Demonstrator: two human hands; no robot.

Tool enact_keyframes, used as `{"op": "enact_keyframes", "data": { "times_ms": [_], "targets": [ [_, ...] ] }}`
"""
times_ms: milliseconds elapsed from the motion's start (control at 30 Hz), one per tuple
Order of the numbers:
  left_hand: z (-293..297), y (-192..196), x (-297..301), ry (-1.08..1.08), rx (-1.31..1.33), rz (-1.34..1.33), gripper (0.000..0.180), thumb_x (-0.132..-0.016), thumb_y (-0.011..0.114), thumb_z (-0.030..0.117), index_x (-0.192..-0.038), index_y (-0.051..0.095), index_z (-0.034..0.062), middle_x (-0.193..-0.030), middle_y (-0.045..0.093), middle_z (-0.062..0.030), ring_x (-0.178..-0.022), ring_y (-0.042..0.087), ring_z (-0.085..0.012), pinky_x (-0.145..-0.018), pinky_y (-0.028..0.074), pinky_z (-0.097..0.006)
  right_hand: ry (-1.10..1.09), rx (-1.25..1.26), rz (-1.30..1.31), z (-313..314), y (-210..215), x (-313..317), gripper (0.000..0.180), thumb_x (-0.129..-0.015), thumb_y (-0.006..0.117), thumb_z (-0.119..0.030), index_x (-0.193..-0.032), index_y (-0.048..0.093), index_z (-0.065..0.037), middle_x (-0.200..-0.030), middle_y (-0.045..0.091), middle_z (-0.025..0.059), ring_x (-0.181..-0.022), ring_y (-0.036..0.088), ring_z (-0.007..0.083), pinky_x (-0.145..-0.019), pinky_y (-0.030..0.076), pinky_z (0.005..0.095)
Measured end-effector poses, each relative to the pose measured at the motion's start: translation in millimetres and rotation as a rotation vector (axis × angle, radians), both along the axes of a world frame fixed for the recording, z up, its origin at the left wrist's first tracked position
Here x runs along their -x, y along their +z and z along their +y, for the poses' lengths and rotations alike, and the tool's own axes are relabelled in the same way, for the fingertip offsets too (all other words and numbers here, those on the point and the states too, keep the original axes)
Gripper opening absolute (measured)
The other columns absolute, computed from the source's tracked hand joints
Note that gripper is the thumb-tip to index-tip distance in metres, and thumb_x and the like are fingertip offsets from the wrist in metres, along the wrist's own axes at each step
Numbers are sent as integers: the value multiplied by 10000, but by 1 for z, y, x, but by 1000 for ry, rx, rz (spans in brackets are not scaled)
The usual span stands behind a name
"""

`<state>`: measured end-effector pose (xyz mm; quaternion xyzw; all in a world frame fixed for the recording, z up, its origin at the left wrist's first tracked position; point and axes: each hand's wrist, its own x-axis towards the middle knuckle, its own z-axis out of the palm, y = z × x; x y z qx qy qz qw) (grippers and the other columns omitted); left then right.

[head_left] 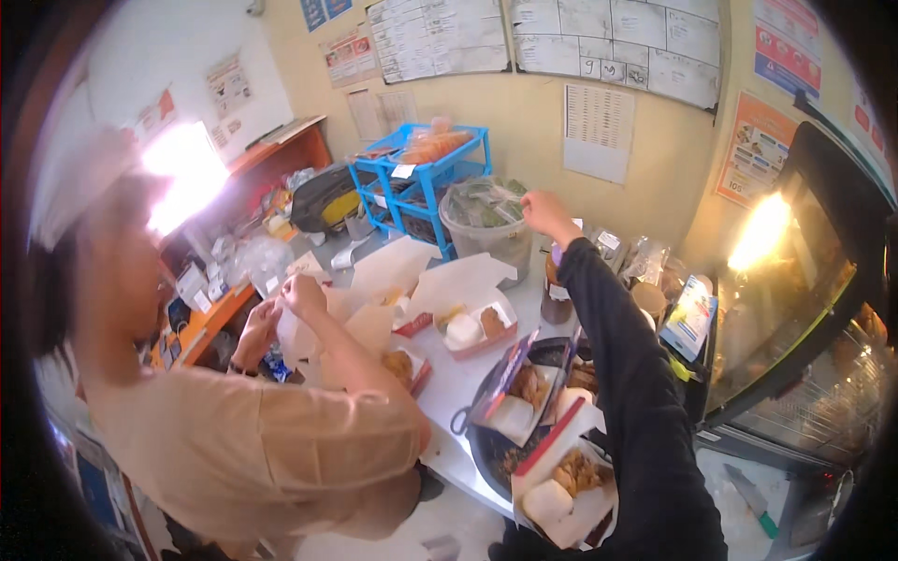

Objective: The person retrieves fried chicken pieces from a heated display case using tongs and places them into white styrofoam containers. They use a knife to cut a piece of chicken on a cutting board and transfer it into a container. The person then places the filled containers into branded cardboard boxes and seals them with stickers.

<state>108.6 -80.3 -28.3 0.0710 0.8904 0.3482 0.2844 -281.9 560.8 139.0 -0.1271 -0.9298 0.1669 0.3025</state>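
Note:
My right hand, in a dark sleeve, reaches far out over the rim of a clear round bucket. Its fingers are drawn together beside the green leaves in the bucket; what they pinch is too small to make out. Close to my body, an open takeaway box with a rice portion and browned chicken pieces is tilted beside my forearm. Another open box with rice and meat rests over a dark round pan. My left hand does not show.
At left a co-worker in a tan shirt works with both hands near open meal boxes. A blue tiered rack stands by the wall. On the right are a lit glass warming cabinet and a green-handled knife.

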Motion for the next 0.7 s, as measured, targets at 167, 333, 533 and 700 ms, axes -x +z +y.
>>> {"op": "enact_keyframes", "data": {
  "times_ms": [167, 333, 533, 700],
  "targets": [
    [10, -19, -27, 380, -262, -262, 354, -987, 508, 92, -1313, 560, -35, -1188, 658, -148, -1120, 603, -223, -959, 458, -325, -140, -132, -221, -34, -22, 63, 316, -812, 697, -279, -1049, 713, -71, -1089, 705, 150, -1034, 665, 342, -894, 468, 575],
    [8, -43, -17, 348, -220, -318, 355, -995, 509, 112, -1317, 557, -29, -1179, 640, -115, -1089, 589, -200, -943, 456, -312, -266, -27, -424, 14, -34, 83, 453, -772, 745, -373, -1173, 685, -172, -1232, 671, 80, -1131, 626, 330, -953, 360, 708],
    [-7, -80, -25, 452, -143, -481, 332, -1006, 531, 188, -1272, 594, -2, -971, 596, -38, -888, 545, -138, -795, 452, -271, -208, -106, -347, -20, -36, 77, 340, -821, 718, -360, -1141, 724, -246, -1157, 713, 6, -1094, 653, 277, -984, 322, 692],
    [-9, -97, -10, 413, -144, -502, 328, -982, 570, 173, -1263, 606, 6, -861, 581, -6, -766, 527, -123, -694, 439, -271, -142, -19, -232, 7, -41, 84, 365, -868, 689, -346, -1206, 689, -210, -1112, 728, 27, -1074, 662, 276, -1008, 261, 715]
  ]
}}
